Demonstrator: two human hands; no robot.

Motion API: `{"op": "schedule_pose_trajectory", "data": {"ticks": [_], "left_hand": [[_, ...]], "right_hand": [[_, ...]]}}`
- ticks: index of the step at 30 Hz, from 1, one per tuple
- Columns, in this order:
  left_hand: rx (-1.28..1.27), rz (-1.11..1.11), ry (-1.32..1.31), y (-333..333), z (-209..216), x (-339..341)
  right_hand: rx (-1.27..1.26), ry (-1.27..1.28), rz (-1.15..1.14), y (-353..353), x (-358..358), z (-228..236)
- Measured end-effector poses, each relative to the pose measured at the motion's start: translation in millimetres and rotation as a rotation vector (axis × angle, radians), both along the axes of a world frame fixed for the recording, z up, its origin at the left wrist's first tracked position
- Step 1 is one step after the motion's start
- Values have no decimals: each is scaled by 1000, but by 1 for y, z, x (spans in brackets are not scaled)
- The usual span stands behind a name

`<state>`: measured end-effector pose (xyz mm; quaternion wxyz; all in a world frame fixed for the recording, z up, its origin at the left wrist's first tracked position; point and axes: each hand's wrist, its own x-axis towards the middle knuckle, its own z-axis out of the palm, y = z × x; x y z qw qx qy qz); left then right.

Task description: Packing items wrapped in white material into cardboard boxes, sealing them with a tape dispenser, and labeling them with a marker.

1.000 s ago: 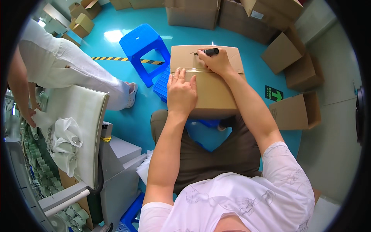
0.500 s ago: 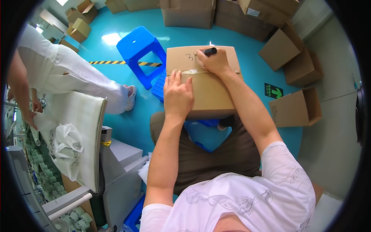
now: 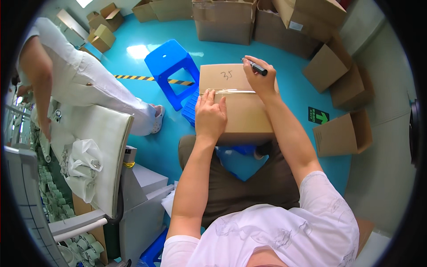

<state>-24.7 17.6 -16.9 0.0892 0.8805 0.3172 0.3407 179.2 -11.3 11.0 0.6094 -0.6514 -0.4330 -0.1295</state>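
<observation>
A closed brown cardboard box [image 3: 249, 111] stands in front of my knees, with clear tape along its top seam. Dark handwritten marks show on its far flap. My left hand [image 3: 211, 116] lies on the box top, fingers stretched out over the tape at the left end of the seam. Above the flap's right side, my right hand [image 3: 261, 78] grips a black marker [image 3: 257, 67], its tip directed away to the upper left. The marker's tip appears lifted off the cardboard.
A blue plastic stool [image 3: 171, 60] stands beyond the box to the left. A co-worker in white [image 3: 102, 89] stands at a pale padded worktop [image 3: 100, 120] holding a crumpled plastic bag [image 3: 85, 164]. Open cartons [image 3: 340, 133] line the right side, and larger ones [image 3: 224, 22] the far side.
My right hand has moved right with the marker, away from the writing, which now shows a further character. My left hand stays on the box. The whole view has shifted slightly.
</observation>
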Motion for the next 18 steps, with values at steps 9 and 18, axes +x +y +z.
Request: {"op": "schedule_pose_trajectory", "data": {"ticks": [9, 18], "left_hand": [[-5, -73, -617, -24, 15, -25], [-974, -126, -708, -95, -12, -34]], "right_hand": [[-126, 794, 461, -107, -90, 31], [-64, 895, 573, -155, -126, 16]]}}
